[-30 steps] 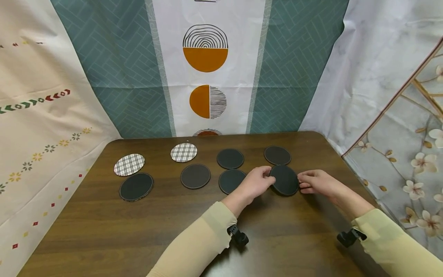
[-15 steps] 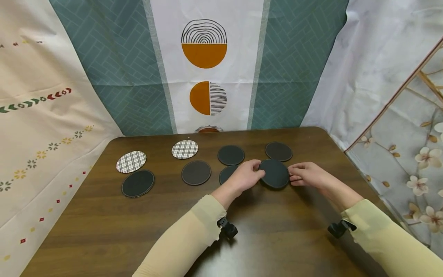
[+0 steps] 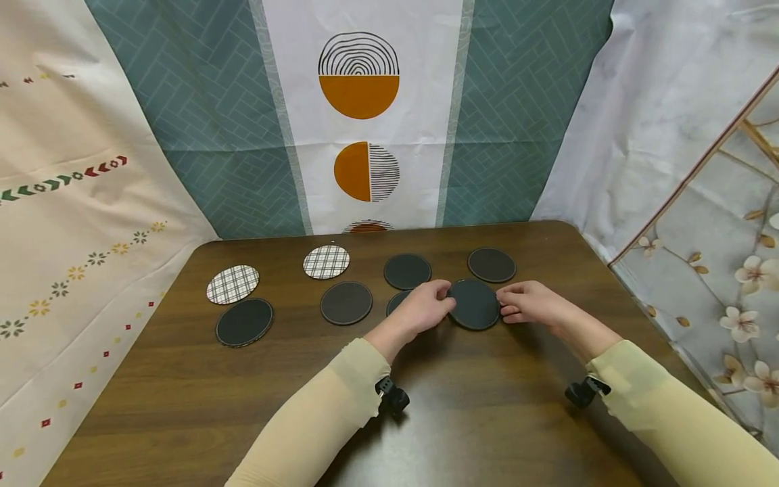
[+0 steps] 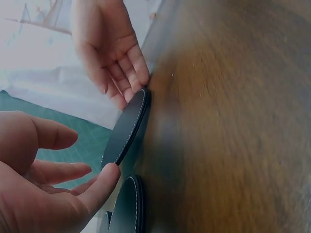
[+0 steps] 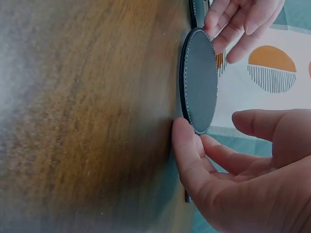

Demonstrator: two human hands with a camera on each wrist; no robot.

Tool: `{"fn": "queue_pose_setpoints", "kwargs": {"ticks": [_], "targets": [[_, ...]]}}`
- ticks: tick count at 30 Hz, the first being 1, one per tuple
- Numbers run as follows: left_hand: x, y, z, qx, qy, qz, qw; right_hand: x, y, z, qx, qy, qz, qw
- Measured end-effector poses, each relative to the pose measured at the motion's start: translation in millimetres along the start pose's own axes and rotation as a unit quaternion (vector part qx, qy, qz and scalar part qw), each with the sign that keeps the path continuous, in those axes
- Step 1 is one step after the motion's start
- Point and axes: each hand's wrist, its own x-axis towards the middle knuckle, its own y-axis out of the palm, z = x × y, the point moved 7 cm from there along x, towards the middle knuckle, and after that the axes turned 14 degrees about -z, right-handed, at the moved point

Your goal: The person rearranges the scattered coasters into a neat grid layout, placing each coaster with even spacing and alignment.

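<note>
In the head view a round dark coaster (image 3: pixel 474 305) lies between both hands; the wrist views show light stitching along its rim. The left hand (image 3: pixel 424 308) touches its left edge with a fingertip (image 4: pixel 112 174), the thumb held apart. On the opposite edge, fingertips (image 5: pixel 182 127) of the right hand (image 3: pixel 531 304) touch the rim, and that thumb too stands off the coaster. Whether the coaster lies fully on the table, I cannot tell. Just behind it is a brown-black coaster (image 3: pixel 491 264). Partly covered by the left hand, another dark coaster (image 3: pixel 395 302) lies to the left.
Farther left on the wooden table (image 3: pixel 201 399) are a dark green-black coaster (image 3: pixel 407 272), a brownish coaster (image 3: pixel 346 303) and a black coaster (image 3: pixel 244 322). Two plaid white coasters (image 3: pixel 326 262) lie toward the back left. Patterned cloth (image 3: pixel 377 155) hangs behind the table.
Both hands have moved the dark coaster leftward, bringing it closer to the partly covered one. It looked tilted earlier and looks flatter now. The head view has shifted slightly.
</note>
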Motion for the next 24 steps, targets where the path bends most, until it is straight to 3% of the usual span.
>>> {"fn": "queue_pose_setpoints", "kwargs": {"ticks": [15, 24], "targets": [[7.8, -1.6, 4.8, 0.040, 0.013, 0.024, 0.9988, 7, 0, 0, -0.029, -0.005, 0.009, 1.000], [14.4, -2.6, 5.7, 0.025, 0.007, 0.038, 0.9989, 8, 0, 3, -0.039, -0.004, 0.015, 0.999]]}}
